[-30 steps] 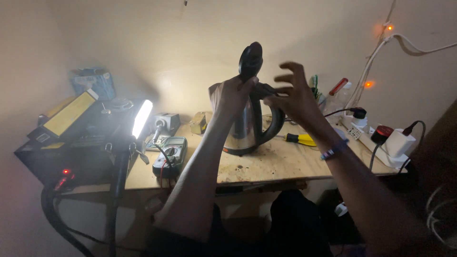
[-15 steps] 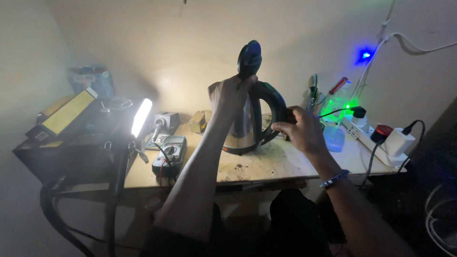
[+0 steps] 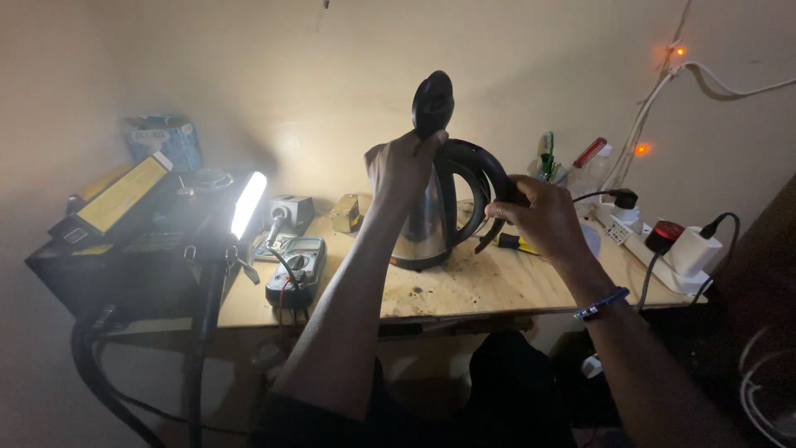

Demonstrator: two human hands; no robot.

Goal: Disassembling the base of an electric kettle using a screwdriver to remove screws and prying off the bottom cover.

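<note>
A steel electric kettle with a black handle and a raised black lid stands on the wooden bench. My left hand grips the kettle's top rim just under the open lid. My right hand is closed around the lower outer curve of the black handle. A blue band sits on my right wrist.
A lit work lamp on a stand is at left, beside a multimeter and a dark equipment case. A white power strip with plugs and cables lies at right. A yellow-handled screwdriver rests behind the kettle.
My right hand came down from an open pose above the handle and closed on the kettle's handle. My left hand stayed on the top rim. Wall lights changed colour.
</note>
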